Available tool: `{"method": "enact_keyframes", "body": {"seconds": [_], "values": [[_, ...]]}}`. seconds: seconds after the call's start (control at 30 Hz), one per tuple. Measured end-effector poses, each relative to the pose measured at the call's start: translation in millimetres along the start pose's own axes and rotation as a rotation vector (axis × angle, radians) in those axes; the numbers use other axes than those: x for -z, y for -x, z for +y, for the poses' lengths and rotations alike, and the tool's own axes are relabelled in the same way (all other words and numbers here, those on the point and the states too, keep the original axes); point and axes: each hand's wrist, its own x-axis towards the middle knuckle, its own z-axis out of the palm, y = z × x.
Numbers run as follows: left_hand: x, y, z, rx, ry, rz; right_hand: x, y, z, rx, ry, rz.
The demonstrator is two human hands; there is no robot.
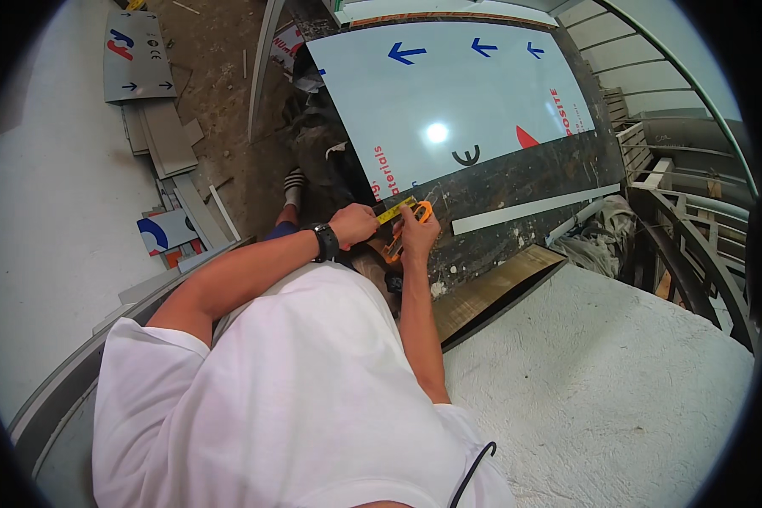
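Note:
My right hand (417,234) is closed around an orange tape measure (393,249), and the fingers cover part of its case. A short stretch of yellow blade (395,210) is drawn out toward my left hand (355,225), which pinches its end. On my left wrist is a black watch (326,243). Both hands are at the near edge of a dark, paint-spotted worktable (516,182). Just beyond them lies a large pale sheet panel (449,93) with blue arrows and red and black printing. A narrow white strip (533,209) lies to the right of my right hand.
Offcuts of panel (165,135) are piled on the dirty floor at left, beside a white wall (51,203). Crumpled grey plastic (601,241) and curved metal frames (694,254) stand at right. A brown board edge (499,292) lies close on my right.

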Motion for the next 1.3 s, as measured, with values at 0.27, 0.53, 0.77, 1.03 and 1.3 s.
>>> {"method": "enact_keyframes", "body": {"seconds": [0.27, 0.53, 0.77, 1.03, 1.3], "values": [[-4, -5, -3, -0.083, 0.297, -0.040, 3, 16, 8, 0.028, 0.121, -0.129], [2, 2, 11, -0.132, 0.513, -0.166, 23, 30, 2, 0.018, 0.074, -0.166], [2, -2, 33, -0.188, 0.765, -0.390, 26, 55, -20, 0.143, 0.018, -0.193], [5, -18, 53, -0.227, 0.622, -0.509, 27, 43, -25, 0.298, 0.307, -0.013], [153, -48, -15, -0.491, 0.381, 0.256, 59, 21, -57, 0.185, 0.437, 0.275]]}}
